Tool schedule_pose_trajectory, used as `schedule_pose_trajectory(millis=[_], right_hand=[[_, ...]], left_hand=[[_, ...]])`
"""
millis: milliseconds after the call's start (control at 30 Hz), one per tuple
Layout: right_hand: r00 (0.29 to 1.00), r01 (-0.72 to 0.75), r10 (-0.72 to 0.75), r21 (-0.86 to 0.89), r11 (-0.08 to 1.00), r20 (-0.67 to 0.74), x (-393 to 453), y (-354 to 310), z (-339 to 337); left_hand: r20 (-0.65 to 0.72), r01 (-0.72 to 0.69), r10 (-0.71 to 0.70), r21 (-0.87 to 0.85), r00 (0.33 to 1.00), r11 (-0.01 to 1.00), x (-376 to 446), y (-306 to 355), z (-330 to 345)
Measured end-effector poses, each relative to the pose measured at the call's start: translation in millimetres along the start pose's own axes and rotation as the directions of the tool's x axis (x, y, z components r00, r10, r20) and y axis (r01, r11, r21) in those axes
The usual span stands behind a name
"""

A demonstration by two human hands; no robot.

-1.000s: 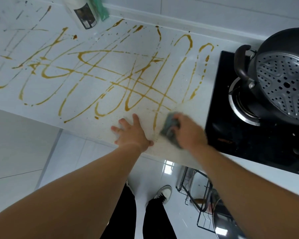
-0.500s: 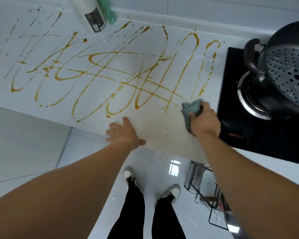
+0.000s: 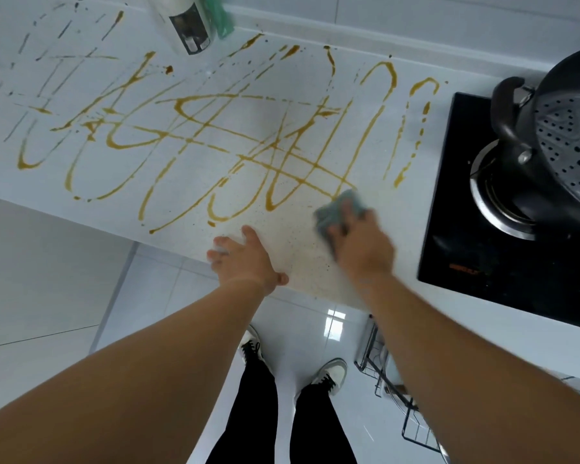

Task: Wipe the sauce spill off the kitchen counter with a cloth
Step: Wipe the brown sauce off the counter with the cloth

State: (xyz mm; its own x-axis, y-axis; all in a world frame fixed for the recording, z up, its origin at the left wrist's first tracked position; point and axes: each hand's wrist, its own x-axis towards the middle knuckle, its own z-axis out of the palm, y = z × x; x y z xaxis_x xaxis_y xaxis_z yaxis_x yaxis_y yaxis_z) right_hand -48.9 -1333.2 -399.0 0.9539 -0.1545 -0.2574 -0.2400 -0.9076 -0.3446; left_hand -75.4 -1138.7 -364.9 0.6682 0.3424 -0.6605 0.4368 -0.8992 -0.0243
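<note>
Head view. White speckled surface [image 3: 81,169] noted, crossed by looping brown-yellow lines of sauce spill [image 3: 248,142] from the left edge almost to the right-hand hob; greyer, fainter streaks toward the far left corner. Pale smeared patch with fine brown specks seen at the near edge, between the two hands.

Right hand [image 3: 360,244] blurred, fingers curled over and gripping a grey-green cloth [image 3: 340,209], pressed to the surface near the front edge, at the right-hand end of the sauce lines. Cloth touching the lowest crossing strokes.

Left hand [image 3: 245,259] flat on the near edge of the surface, fingers spread and straight, thumb out to the right, holding nothing.

White bottle [image 3: 185,21] with dark label standing at the far edge; label text too blurred to read. Green object [image 3: 223,18] just beside it, identity unclear.

Black hob [image 3: 456,209] set in at the right end of the surface; small orange marking near its front left corner, not legible. Dark pot [image 3: 516,128] on the burner, perforated metal steamer plate [image 3: 570,142] inside.

Below the near edge: white tiled floor [image 3: 64,296], dark trousers, two pale shoes, wire rack [image 3: 395,390] at right.
</note>
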Motion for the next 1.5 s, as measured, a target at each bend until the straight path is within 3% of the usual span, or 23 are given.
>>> schedule_pose_trajectory(millis=[67, 133, 233, 300, 333, 367, 467, 533, 600, 633, 667, 733, 833, 900, 967, 1033, 1133, 1233, 1300, 1367, 1400, 1433, 1500], right_hand=[[0.896, 0.432, -0.413, -0.101, 0.896, 0.164, -40.8, -11.1, 16.0], [0.801, 0.587, -0.547, -0.142, 0.797, 0.241, -23.4, 6.8, 8.5], [0.993, 0.118, -0.11, -0.188, 0.975, 0.051, 36.1, 29.3, -18.2], [0.987, -0.154, 0.152, -0.024, 0.988, -0.052, 42.7, 28.4, -17.9], [0.994, -0.108, 0.108, 0.009, 0.994, -0.023, 29.0, 18.0, -12.7], [0.996, 0.093, -0.093, -0.041, 0.995, 0.004, 7.7, 6.0, -1.5], [0.759, 0.638, -0.595, -0.126, 0.759, 0.263, -34.6, 2.0, 13.2], [0.819, 0.563, -0.514, -0.18, 0.807, 0.254, 6.5, 15.5, -4.9], [0.989, 0.136, -0.124, -0.156, 0.978, 0.085, 47.3, 25.7, -22.1], [0.995, -0.098, 0.1, -0.057, 0.994, 0.03, 54.2, 26.3, -24.9], [0.984, -0.177, 0.177, -0.01, 0.984, -0.011, 48.5, 21.1, -19.2], [0.997, 0.073, -0.074, -0.034, 0.997, -0.011, 9.9, -4.1, 5.6], [0.787, 0.607, -0.555, -0.178, 0.775, 0.269, -38.1, -16.2, 32.8], [0.838, 0.545, -0.497, -0.288, 0.787, 0.226, 1.1, -5.2, 14.1], [0.992, 0.114, -0.096, -0.276, 0.954, 0.078, 35.5, 5.3, -3.9], [0.982, -0.178, 0.185, -0.156, 0.972, 0.03, 28.4, -3.3, -1.6], [0.971, 0.208, -0.195, -0.095, 0.973, 0.136, -36.0, -45.5, 32.1], [0.76, 0.63, -0.558, -0.171, 0.757, 0.333, -49.2, -41.9, 38.0], [0.804, 0.586, -0.5, -0.282, 0.76, 0.322, -8.5, -32.4, 20.4], [0.977, 0.178, -0.131, -0.299, 0.938, 0.171, 14.5, -32.0, 10.4], [0.993, 0.009, 0.018, -0.228, 0.974, 0.117, 8.1, -38.5, 10.5], [0.995, -0.029, 0.043, -0.162, 0.986, 0.085, -3.1, -51.2, 18.2], [0.949, 0.297, -0.278, -0.122, 0.947, 0.149, -39.7, -82.4, 45.1]], left_hand=[[0.008, 0.006, -0.006, -0.001, 1.0, 1.0, 0.4, 1.4, -2.5], [0.02, 0.018, -0.017, -0.014, 1.0, 1.0, 1.8, 2.4, -3.0], [0.016, 0.015, -0.014, -0.025, 1.0, 1.0, 2.9, 2.9, -1.0], [0.01, 0.009, -0.008, -0.033, 1.0, 0.999, 3.1, 0.4, 1.4], [0.003, 0.003, -0.003, -0.03, 1.0, 1.0, 3.4, 0.2, 1.7], [-0.003, -0.003, 0.003, -0.023, 1.0, 1.0, 2.8, 0.0, 1.8], [-0.008, -0.014, 0.014, -0.017, 1.0, 1.0, 1.1, -2.7, 0.9], [-0.023, -0.025, 0.025, -0.005, 0.999, 1.0, 0.7, -4.1, 0.8], [-0.026, -0.031, 0.031, -0.005, 0.999, 1.0, 0.0, -8.4, 2.3], [-0.025, -0.031, 0.03, -0.011, 0.999, 0.999, -0.7, -9.2, 3.7], [-0.031, -0.03, 0.029, -0.014, 0.999, 0.999, -0.1, -9.7, 4.7], [-0.033, -0.034, 0.033, -0.014, 0.999, 0.999, 1.3, -8.9, 4.8], [-0.016, -0.029, 0.029, -0.014, 0.999, 0.999, 0.7, -10.6, 3.4], [0.005, -0.04, 0.04, -0.029, 0.999, 0.999, 0.8, -10.8, 1.3], [0.027, -0.043, 0.045, -0.068, 0.999, 0.997, 2.0, -14.7, 0.4], [0.026, -0.057, 0.06, -0.102, 0.998, 0.993, 1.2, -22.1, -0.6], [-0.008, -0.112, 0.112, -0.144, 0.994, 0.983, -0.9, -38.9, -5.3], [-0.068, -0.118, 0.107, -0.196, 0.992, 0.973, 0.9, -61.4, -18.9], [-0.132, -0.077, 0.056, -0.156, 0.99, 0.985, 6.0, -75.6, -30.2], [-0.173, 0.012, -0.027, -0.085, 0.985, 0.996, 15.0, -89.3, -41.1], [-0.163, 0.051, -0.062, -0.072, 0.985, 0.996, 18.4, -93.4, -44.4], [-0.142, 0.073, -0.082, -0.071, 0.986, 0.995, 22.3, -96.1, -46.4], [-0.086, 0.077, -0.082, -0.063, 0.993, 0.995, 26.4, -93.6, -46.5]])
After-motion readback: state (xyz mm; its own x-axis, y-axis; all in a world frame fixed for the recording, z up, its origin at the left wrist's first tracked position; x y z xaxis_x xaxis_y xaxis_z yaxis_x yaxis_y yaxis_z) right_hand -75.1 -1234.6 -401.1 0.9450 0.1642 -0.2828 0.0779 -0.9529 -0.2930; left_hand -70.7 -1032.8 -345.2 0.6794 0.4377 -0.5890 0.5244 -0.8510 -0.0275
